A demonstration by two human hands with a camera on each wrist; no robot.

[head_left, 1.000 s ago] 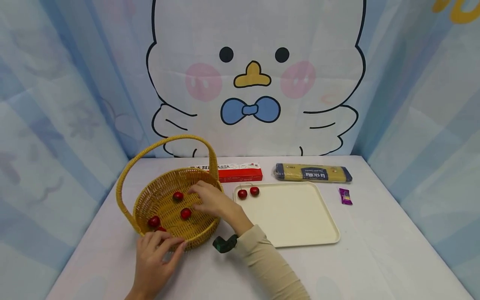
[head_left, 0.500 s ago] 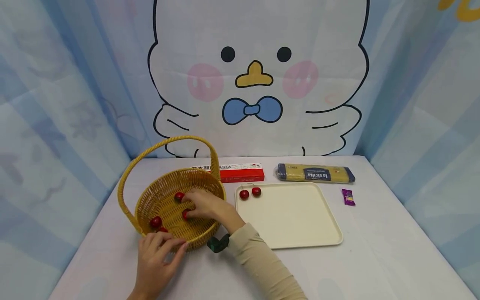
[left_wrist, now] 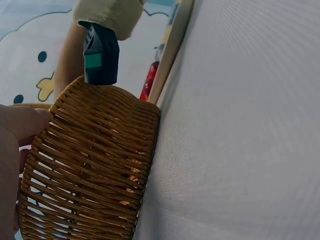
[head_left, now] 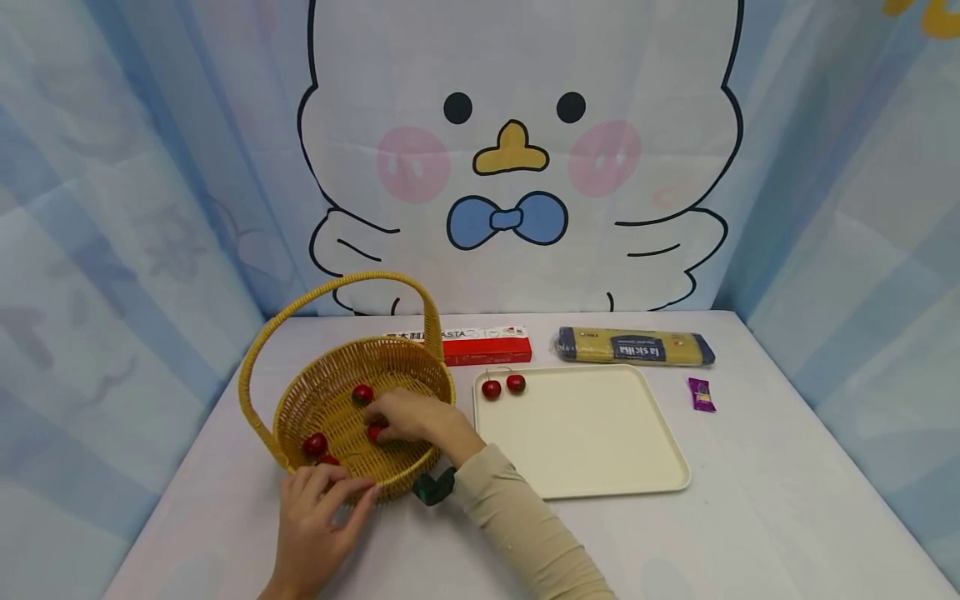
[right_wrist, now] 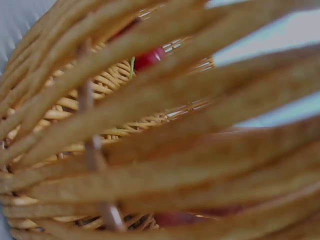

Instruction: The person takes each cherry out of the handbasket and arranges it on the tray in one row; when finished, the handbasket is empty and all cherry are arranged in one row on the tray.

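Observation:
A woven yellow basket (head_left: pixel 296 392) with a tall handle stands at the table's left. Loose red cherries lie in it, one at the back (head_left: pixel 363 392) and two near the front (head_left: pixel 315 443). My right hand (head_left: pixel 380 427) reaches into the basket and pinches another cherry (head_left: pixel 373 432), partly hidden by the fingers. My left hand (head_left: pixel 337 486) grips the near rim, fingers over the edge and thumb outside; the left wrist view shows a finger (left_wrist: pixel 20 125) on the basket wall (left_wrist: pixel 95 170). A cream tray (head_left: pixel 600 450) to the right holds two cherries (head_left: pixel 491 389).
A red pasta box (head_left: pixel 483 344) and a yellow spaghetti packet (head_left: pixel 633 346) lie along the back edge. A small purple sweet (head_left: pixel 701 394) sits right of the tray. Curtain walls close in the table on three sides. The right wrist view shows only blurred basket weave (right_wrist: pixel 150 125).
My right hand moved down into the basket's middle and its fingers closed round a cherry. The left hand stayed on the near rim.

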